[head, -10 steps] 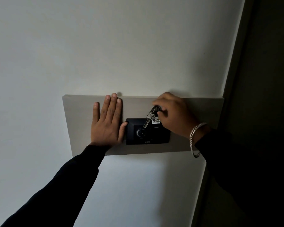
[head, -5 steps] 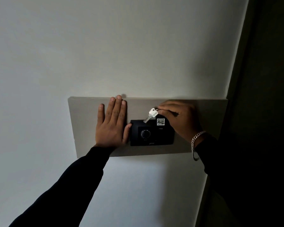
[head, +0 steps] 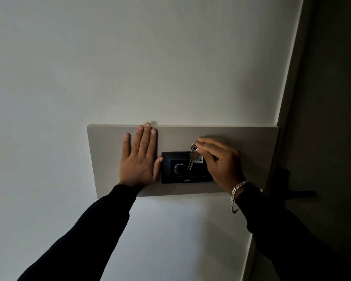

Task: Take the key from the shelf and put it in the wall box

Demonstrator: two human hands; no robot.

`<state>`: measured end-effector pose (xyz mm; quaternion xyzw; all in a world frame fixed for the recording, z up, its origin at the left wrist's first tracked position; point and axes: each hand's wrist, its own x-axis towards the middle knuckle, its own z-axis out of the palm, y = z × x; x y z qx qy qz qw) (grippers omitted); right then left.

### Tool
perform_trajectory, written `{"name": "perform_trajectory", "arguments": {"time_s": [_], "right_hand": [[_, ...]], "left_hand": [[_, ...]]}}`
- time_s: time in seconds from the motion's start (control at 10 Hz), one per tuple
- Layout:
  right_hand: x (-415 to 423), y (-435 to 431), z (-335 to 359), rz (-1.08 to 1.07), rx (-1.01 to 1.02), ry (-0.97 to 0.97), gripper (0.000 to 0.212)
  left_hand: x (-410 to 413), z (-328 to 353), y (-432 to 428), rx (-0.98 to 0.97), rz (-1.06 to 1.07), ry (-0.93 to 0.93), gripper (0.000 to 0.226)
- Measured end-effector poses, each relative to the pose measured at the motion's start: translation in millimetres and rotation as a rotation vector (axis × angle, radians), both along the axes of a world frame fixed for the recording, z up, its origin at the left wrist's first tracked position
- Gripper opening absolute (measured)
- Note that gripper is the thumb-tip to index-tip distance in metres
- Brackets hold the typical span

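Note:
A silver key (head: 193, 158) on a ring hangs from the pinched fingers of my right hand (head: 221, 159), blade pointing down. It dangles in front of a black wall box (head: 170, 173) with a round dial and a white label partly hidden by the key. The box is set in a grey panel (head: 241, 142) on the white wall. My left hand (head: 139, 159) lies flat on the panel just left of the box, fingers apart, thumb touching the box's edge.
A dark door or frame (head: 322, 118) runs down the right side, with a dark handle (head: 300, 193) below the panel's right end. White wall surrounds the panel. A silver chain bracelet (head: 236, 196) hangs on my right wrist.
My right hand has lowered slightly; the key swung from pointing left to hanging straight down over the box's label. The left hand has stayed flat on the panel.

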<state>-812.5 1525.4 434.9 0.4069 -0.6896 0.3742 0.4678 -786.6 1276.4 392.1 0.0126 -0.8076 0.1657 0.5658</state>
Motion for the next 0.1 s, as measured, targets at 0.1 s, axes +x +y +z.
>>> {"name": "perform_trajectory", "arguments": {"time_s": [0.1], "right_hand": [[15.4, 0.7, -4.7, -0.05, -0.001, 0.041, 0.019]], "left_hand": [[7.5, -3.6, 4.7, 0.034, -0.035, -0.04, 0.074]]}}
